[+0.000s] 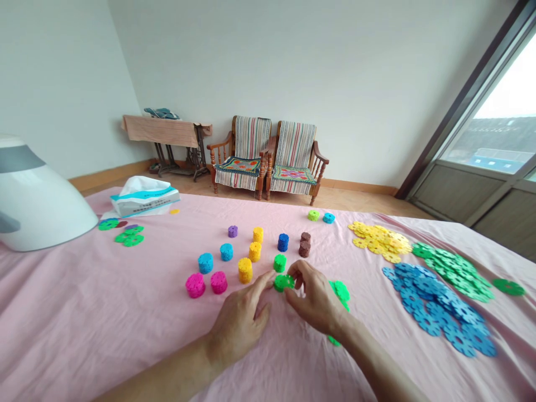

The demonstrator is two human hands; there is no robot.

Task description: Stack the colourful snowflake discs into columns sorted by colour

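A low pile of green notched plastic discs (pixel 282 283) lies on the pink cloth between my hands. My right hand (pixel 316 293) has its curled fingers and thumb around the right edge of these discs. My left hand (pixel 240 311) rests at their left side, its fingers stretched out and its thumb apart; the index fingertip is close to the discs. Just behind stands a neat green stack (pixel 280 262). Loose bright green discs (pixel 341 290) lie partly hidden by my right hand and forearm.
Left are pink (pixel 195 285), light blue (pixel 205 263), purple (pixel 233 231) and yellow stacks (pixel 245 270); behind are dark blue (pixel 283 242) and brown ones (pixel 305 248). Right lie yellow (pixel 381 240), green (pixel 458 273) and blue heaps (pixel 439 310). A tissue box (pixel 146 201) stands back left.
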